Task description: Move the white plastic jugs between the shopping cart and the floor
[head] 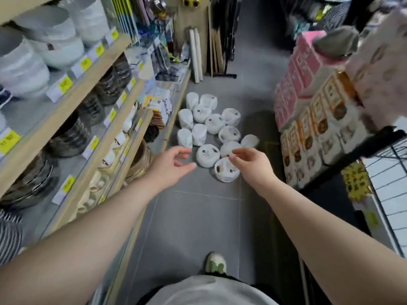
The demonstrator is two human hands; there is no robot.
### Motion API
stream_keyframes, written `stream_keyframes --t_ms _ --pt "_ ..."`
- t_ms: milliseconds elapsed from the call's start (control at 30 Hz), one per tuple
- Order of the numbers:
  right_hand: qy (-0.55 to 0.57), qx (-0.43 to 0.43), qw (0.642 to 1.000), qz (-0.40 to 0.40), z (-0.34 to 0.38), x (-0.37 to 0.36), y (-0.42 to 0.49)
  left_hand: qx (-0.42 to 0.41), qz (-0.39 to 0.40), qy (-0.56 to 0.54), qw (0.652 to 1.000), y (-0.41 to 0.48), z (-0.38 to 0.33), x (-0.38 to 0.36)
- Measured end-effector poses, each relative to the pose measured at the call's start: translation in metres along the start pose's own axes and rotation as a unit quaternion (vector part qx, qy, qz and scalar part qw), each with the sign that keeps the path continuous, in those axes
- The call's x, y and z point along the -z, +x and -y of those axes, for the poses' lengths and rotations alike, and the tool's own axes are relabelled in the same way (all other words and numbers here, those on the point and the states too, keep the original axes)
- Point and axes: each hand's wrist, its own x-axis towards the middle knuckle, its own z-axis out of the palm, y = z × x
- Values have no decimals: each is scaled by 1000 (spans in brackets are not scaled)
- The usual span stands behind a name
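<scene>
The white jugs (pixel 214 124) lie in a loose cluster on the grey floor (pixel 198 227), beside the foot of the shelf (pixel 92 84) of bowls on the left. Both arms reach toward them. The left hand (pixel 169 166) hangs above the floor just short of the cluster, fingers loosely spread and holding nothing. The right hand (pixel 251 161) hovers over the nearest jug (pixel 224 175), fingers relaxed, gripping nothing. A wire cart (pixel 387 194) stands at the right edge.
</scene>
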Motion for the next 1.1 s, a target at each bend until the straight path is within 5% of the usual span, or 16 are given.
stream_keyframes --t_ms 267,567,1100 --pt "-29 -66 997 -3 -1 10 146 28 61 -7 998 161 -5 -19" --pt "4 -169 981 -97 -64 -5 310 49 199 46 978 358 51 -87" --pt "-79 -275 958 -14 -428 -108 548 174 262 95 945 552 336 -365"
